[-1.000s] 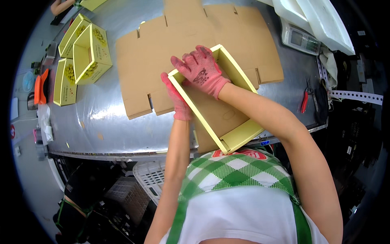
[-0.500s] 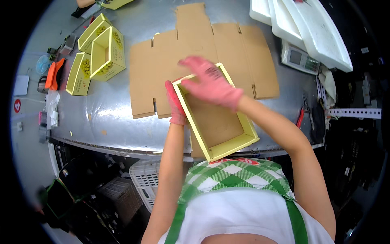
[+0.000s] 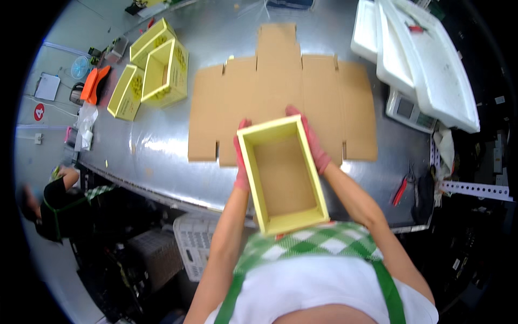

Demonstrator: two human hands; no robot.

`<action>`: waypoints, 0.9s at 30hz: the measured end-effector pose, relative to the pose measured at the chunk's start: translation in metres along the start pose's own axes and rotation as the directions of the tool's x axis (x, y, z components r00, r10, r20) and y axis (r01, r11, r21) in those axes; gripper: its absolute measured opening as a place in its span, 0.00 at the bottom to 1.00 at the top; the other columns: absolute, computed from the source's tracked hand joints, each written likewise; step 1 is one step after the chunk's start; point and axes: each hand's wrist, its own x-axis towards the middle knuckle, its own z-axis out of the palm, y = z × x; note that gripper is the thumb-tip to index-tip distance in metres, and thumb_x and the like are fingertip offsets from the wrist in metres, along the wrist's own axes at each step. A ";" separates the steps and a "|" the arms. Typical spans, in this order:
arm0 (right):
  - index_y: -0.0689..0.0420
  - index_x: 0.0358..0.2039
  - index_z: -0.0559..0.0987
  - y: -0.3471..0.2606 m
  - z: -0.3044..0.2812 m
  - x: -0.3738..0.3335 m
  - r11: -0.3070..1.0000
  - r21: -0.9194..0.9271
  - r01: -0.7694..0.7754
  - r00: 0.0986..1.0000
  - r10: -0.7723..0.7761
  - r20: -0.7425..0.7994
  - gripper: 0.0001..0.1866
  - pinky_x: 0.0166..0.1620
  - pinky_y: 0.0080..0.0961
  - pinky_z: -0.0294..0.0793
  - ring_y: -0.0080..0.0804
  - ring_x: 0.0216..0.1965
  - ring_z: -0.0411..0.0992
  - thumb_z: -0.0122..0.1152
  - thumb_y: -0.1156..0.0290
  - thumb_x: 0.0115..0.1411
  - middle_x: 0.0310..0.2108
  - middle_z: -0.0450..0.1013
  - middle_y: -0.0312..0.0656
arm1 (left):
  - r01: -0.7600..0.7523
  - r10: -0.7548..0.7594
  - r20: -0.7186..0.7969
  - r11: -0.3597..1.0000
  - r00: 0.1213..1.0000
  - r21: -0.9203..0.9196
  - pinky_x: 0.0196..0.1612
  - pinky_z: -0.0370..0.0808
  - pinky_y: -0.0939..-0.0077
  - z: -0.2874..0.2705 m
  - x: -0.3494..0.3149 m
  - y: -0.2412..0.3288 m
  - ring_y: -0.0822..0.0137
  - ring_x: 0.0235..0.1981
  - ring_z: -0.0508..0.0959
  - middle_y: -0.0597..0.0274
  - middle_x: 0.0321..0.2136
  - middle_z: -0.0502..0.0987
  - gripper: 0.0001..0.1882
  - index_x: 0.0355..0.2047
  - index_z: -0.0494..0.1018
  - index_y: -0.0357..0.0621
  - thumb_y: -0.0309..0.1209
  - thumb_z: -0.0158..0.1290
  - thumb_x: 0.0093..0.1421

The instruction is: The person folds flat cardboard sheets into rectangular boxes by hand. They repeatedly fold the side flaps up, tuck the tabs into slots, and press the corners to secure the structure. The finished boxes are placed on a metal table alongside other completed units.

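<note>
Between my two hands, close to my apron, I hold a yellow cardboard box [image 3: 285, 220] with its open top facing up and a bare brown inside. My left hand [image 3: 242, 162], in a pink glove, grips the box's left wall. On the far right wall my right hand [image 3: 313, 141] is closed, also gloved in pink. The box hides parts of both hands' fingers. Beyond it, a flat brown cardboard sheet [image 3: 280, 81] with slots and flaps lies on the metal table; the box overlaps its near edge.
Three yellow boxes with fruit prints, including one standing box [image 3: 175, 86], are at the far left. At right are stacked white foam trays [image 3: 450, 86], a scale [image 3: 409, 110] and red-handled pliers [image 3: 400, 191]. Another person [image 3: 59, 202] is at the left edge.
My right hand has moved from inside the box to its right wall. The box is now straighter and held between both hands. Another person has come into view at the left.
</note>
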 end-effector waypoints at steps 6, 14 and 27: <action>0.62 0.59 0.61 -0.027 -0.025 0.005 0.993 -0.095 -0.064 0.990 0.052 -0.131 0.25 0.62 0.31 0.56 0.39 0.60 0.61 0.39 0.59 0.69 0.59 0.62 0.49 | -0.008 0.010 -0.078 0.999 0.997 0.035 0.65 0.52 0.69 0.001 -0.007 0.011 0.65 0.64 0.54 0.63 0.62 0.56 0.31 0.64 0.53 0.45 0.51 0.35 0.67; 0.65 0.61 0.57 -0.063 -0.104 -0.128 0.992 -0.123 -0.039 0.970 0.007 -0.244 0.31 0.65 0.32 0.51 0.39 0.62 0.57 0.35 0.52 0.69 0.60 0.59 0.49 | -0.182 0.248 -0.047 0.813 0.968 0.552 0.67 0.46 0.67 -0.022 -0.100 0.046 0.61 0.64 0.55 0.53 0.61 0.57 0.37 0.63 0.51 0.36 0.55 0.28 0.66; 0.61 0.55 0.66 -0.182 -0.036 -0.107 0.989 -0.087 -0.118 0.958 0.137 0.254 0.21 0.59 0.32 0.61 0.37 0.58 0.62 0.51 0.69 0.63 0.56 0.62 0.45 | 0.105 -0.078 -0.083 0.911 0.994 0.399 0.68 0.44 0.67 0.004 -0.124 0.037 0.62 0.65 0.52 0.53 0.63 0.53 0.39 0.64 0.48 0.37 0.56 0.31 0.65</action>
